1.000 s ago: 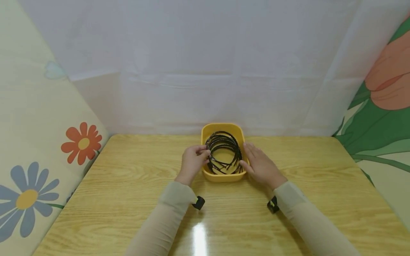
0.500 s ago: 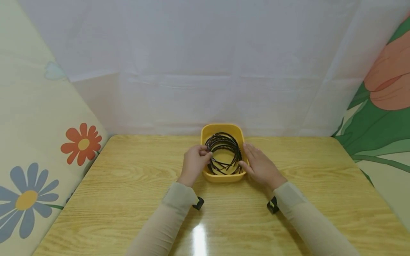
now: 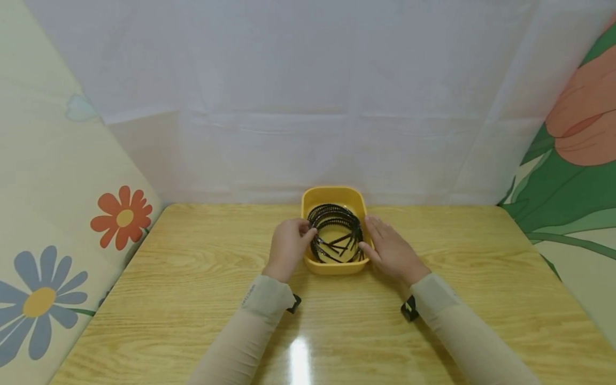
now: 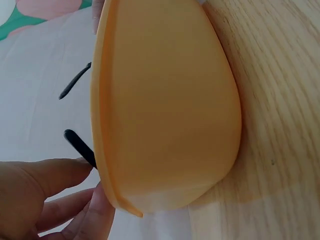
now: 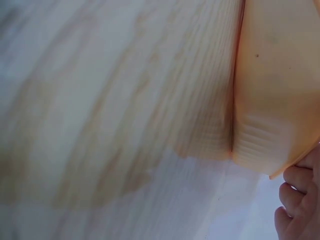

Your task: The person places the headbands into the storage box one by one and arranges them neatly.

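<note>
Several black toothed headbands (image 3: 332, 219) lie nested in a yellow plastic bin (image 3: 334, 268) at the back middle of the table. My left hand (image 3: 287, 247) is at the bin's left rim, pinching a headband between thumb and fingers. In the left wrist view, a black headband end (image 4: 79, 146) sticks out past the rim by the thumb, and a second thin black end (image 4: 75, 81) shows farther along. My right hand (image 3: 392, 248) rests against the bin's right side, fingers extended along the rim, thumb near the edge. Its fingers (image 5: 299, 187) appear at the rim in the right wrist view.
The bin stands on a wood-grain table (image 3: 216, 256) near its back edge. A white cloth (image 3: 269, 107) hangs behind. Flower-patterned panels stand at the left (image 3: 62, 187) and right (image 3: 577, 160).
The headbands have shifted in the bin: their tops sit slightly lower and nearer, and their ends have spread and risen. The left hand has turned slightly; the right hand stays put.
</note>
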Demonstrator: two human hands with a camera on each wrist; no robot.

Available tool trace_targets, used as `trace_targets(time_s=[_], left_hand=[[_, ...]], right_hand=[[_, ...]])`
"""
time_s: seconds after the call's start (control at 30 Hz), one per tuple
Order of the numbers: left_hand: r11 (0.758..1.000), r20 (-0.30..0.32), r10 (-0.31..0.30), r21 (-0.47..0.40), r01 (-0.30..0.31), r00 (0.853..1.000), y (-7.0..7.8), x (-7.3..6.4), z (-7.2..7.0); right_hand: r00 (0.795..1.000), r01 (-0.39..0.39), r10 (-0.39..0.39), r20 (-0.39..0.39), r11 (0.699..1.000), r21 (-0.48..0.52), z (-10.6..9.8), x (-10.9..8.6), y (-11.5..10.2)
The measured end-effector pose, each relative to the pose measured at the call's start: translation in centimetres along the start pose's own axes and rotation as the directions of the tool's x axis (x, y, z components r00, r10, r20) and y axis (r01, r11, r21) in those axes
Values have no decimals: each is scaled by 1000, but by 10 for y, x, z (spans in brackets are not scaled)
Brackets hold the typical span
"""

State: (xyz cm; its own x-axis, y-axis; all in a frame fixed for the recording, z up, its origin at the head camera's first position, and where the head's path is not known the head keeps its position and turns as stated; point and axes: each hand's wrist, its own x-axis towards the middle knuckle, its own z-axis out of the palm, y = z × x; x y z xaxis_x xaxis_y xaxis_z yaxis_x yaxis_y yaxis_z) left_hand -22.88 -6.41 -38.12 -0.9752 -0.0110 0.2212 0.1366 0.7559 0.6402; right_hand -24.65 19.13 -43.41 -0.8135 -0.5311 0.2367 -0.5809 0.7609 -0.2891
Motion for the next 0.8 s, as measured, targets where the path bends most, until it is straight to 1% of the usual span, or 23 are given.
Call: trace_targets(time_s=[0.2,0.37,0.47,0.57,0.7,0.8], left_hand=[[998,11,-22,-58,23,1000,-2,-1,-3],[997,-11,3,-82,-4,1000,-6,-2,-6],[996,-36,26,-82,-29,999,-8,-2,-10],[996,-74,65,-58,-69,995,-12,-3,-13],[992,-121,124,-10,-126,985,-20,-3,-20],[988,-135,157,12,-157,978,-26,-4,-30]], right_hand=[[1000,0,0,3,1000,-13,1,1,1],[1000,5,-5,2,1000,-19,1,2,1],[1000,3,-3,3,1000,-18,0,2,1],[1000,1,-1,2,1000,-20,0,2,1],[1000,2,-2,-1,1000,-14,1,2,2],[1000,-6,6,4,1000,13,1,2,3]])
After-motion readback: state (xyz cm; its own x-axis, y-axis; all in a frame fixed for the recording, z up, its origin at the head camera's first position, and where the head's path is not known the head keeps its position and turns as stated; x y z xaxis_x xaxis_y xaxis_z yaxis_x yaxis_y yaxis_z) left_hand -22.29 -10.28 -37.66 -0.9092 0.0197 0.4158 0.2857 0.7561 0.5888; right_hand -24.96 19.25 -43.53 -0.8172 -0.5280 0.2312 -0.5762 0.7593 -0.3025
